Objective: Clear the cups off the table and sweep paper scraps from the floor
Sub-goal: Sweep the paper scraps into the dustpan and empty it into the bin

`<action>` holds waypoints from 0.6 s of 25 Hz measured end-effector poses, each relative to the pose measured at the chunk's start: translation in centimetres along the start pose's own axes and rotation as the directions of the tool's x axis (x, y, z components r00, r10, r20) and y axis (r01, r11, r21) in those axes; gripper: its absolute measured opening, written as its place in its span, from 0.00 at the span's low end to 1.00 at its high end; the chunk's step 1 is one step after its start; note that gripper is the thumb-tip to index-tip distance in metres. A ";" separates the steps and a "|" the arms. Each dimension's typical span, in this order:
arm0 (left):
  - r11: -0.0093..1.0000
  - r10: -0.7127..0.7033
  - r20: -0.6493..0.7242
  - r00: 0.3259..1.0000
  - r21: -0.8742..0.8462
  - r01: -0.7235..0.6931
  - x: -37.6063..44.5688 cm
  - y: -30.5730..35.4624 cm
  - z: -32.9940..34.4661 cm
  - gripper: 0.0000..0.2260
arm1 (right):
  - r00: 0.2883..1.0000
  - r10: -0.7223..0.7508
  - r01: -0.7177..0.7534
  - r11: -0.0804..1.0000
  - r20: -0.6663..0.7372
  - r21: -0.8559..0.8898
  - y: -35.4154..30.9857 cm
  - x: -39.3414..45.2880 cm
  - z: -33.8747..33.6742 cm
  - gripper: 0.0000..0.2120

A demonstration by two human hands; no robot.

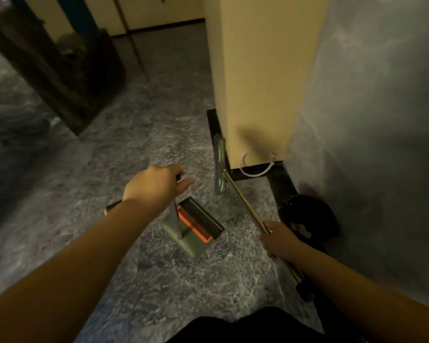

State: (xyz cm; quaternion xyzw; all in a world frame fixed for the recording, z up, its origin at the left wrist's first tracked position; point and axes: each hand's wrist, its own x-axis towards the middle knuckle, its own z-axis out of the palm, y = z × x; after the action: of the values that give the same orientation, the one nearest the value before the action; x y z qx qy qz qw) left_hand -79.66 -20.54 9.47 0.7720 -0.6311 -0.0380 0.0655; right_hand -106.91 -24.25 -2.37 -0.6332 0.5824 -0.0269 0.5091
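The broom (235,191) is gripped by the right hand (279,240), fingers curled round its handle, its long axis slanting up-left to the head by the pillar (255,82), while the dustpan (193,225) is held upright just left by the left hand (154,185), fingers wrapped round its handle.

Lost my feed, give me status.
Left hand grips dustpan handle. Right hand grips broom handle. No scraps visible. Black bin near right.

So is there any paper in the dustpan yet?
Empty, as far as shows. The dustpan held by the left hand shows only its dark tray and orange comb, no scraps.
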 end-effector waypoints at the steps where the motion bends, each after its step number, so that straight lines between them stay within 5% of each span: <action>1: 0.999 -0.040 -0.009 0.999 -0.023 0.040 -0.5 -2.2 0.6 0.19 | 1.000 -0.022 0.022 0.999 0.014 -0.026 -1.7 0.7 1.2 0.07; 6: 0.949 -0.281 -0.040 0.959 -0.158 0.271 -1.9 -12.4 2.9 0.19 | 0.988 -0.092 0.105 0.989 0.128 -0.104 -9.7 5.2 6.2 0.07; 15: 0.741 -0.610 0.010 0.792 -0.345 0.576 4.7 -26.7 6.9 0.16 | 0.929 -0.104 0.175 0.969 0.356 -0.174 -23.2 22.4 12.3 0.17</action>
State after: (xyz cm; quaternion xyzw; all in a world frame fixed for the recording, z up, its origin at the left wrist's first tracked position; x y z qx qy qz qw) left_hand -53.82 -20.31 -1.24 0.9112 -0.3325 -0.1218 0.2108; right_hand -75.56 -38.42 -5.12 -0.7166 0.4373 0.1077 0.5326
